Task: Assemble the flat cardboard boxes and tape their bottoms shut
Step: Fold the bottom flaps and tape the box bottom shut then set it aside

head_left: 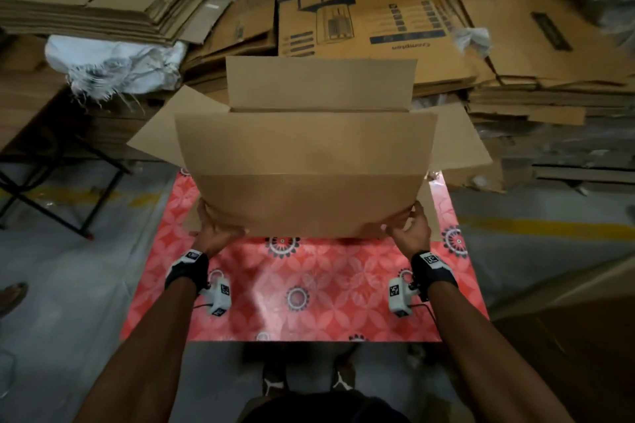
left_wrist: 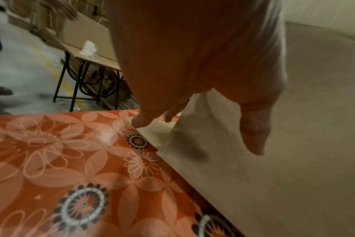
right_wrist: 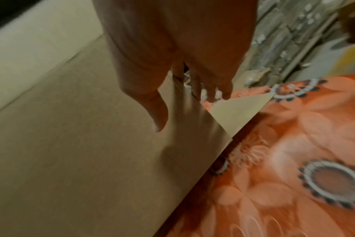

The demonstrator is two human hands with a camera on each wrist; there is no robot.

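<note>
A plain brown cardboard box (head_left: 309,161) stands opened up on the red flowered table (head_left: 309,302), its top flaps spread outward and the far flap upright. My left hand (head_left: 220,223) grips its lower left corner, and my right hand (head_left: 405,220) grips its lower right corner. In the left wrist view, the thumb of the left hand (left_wrist: 199,137) lies on the box (left_wrist: 274,176) near face while the fingers wrap round the side. The right hand (right_wrist: 192,112) holds the box (right_wrist: 71,160) the same way. A bottom flap (right_wrist: 239,110) sticks out onto the cloth at each corner.
Stacks of flat cardboard (head_left: 103,3) and printed flattened boxes (head_left: 378,17) pile up behind the table, with a white sack (head_left: 117,62) at the left. A black-legged stand (head_left: 51,189) is on the left. A large carton (head_left: 567,319) stands at the right.
</note>
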